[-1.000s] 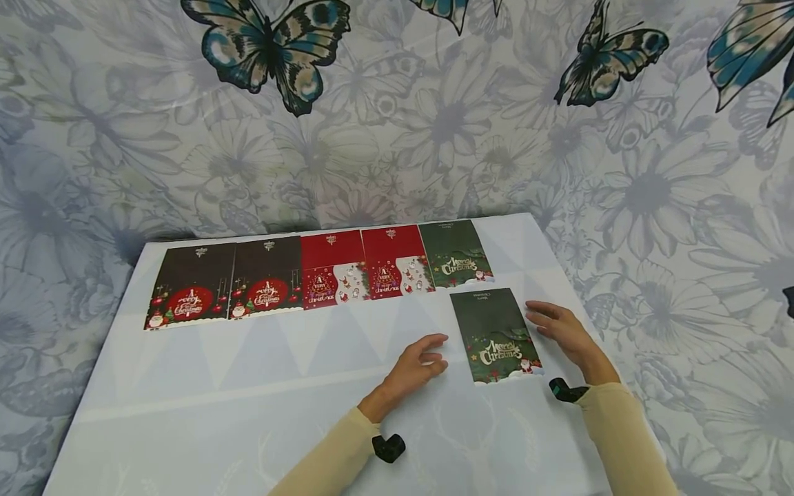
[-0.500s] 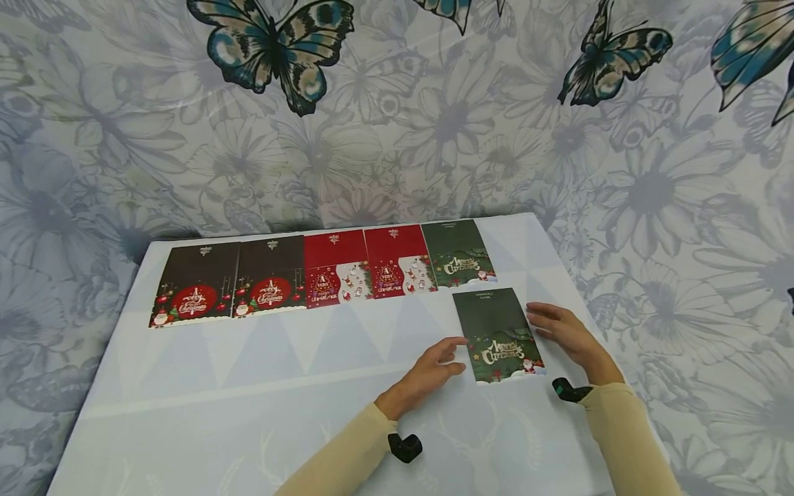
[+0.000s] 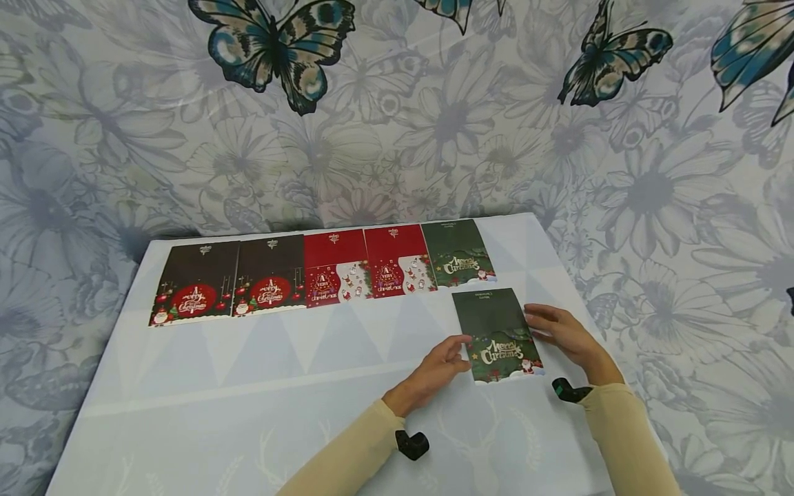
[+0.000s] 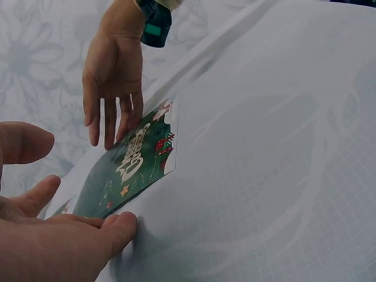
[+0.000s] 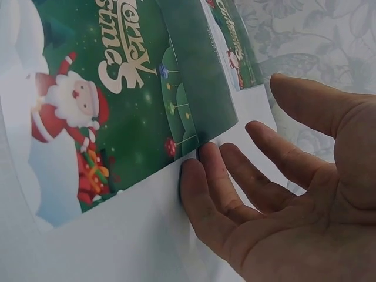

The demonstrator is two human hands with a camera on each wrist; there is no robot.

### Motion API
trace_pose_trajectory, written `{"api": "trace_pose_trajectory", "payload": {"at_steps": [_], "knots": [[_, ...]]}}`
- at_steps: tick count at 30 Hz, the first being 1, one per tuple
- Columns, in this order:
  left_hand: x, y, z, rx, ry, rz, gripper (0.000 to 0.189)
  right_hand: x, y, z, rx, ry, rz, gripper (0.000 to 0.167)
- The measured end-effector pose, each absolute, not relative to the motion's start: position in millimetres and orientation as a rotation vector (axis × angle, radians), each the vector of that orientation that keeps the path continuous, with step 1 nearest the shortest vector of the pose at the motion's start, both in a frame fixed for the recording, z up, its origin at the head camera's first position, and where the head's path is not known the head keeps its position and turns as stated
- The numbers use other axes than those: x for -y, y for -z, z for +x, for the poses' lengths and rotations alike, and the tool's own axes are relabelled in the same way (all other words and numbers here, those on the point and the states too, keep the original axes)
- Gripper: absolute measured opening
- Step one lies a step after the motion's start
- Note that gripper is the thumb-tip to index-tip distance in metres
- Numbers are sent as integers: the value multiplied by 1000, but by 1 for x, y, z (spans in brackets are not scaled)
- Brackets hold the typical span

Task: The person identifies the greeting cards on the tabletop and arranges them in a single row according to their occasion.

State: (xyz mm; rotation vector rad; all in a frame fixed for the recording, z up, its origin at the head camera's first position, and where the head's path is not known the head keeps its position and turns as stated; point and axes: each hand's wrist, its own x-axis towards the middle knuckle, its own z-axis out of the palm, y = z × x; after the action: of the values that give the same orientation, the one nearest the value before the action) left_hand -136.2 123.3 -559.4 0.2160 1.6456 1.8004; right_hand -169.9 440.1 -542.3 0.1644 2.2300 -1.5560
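A green Christmas card with gold "Merry Christmas" lettering lies on the right half of the table. My left hand is at its left edge; in the left wrist view, the left fingers rest on the table by that edge. On the opposite side is my right hand, palm turned inward. Close up in the right wrist view, fingertips of the right hand meet the edge of the card, thumb held apart. Neither hand pinches the card.
Along the table's back edge runs a row of cards: two dark ones, two red ones and another green one. Behind stands a floral wall covering with butterflies.
My left hand has moved right, from a gap away up to the card's left edge. The card and my right hand have hardly shifted.
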Motion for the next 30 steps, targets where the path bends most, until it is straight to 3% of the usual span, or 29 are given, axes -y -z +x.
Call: {"api": "trace_pose_trajectory", "payload": {"at_steps": [11, 30], "knots": [[-125, 558, -137, -1622, -1828, 195, 50, -439, 546, -168, -2204, 1599, 216, 67], [-124, 553, -145, -1671, -1930, 214, 46, -437, 549, -167, -2169, 1773, 6, 65]]}}
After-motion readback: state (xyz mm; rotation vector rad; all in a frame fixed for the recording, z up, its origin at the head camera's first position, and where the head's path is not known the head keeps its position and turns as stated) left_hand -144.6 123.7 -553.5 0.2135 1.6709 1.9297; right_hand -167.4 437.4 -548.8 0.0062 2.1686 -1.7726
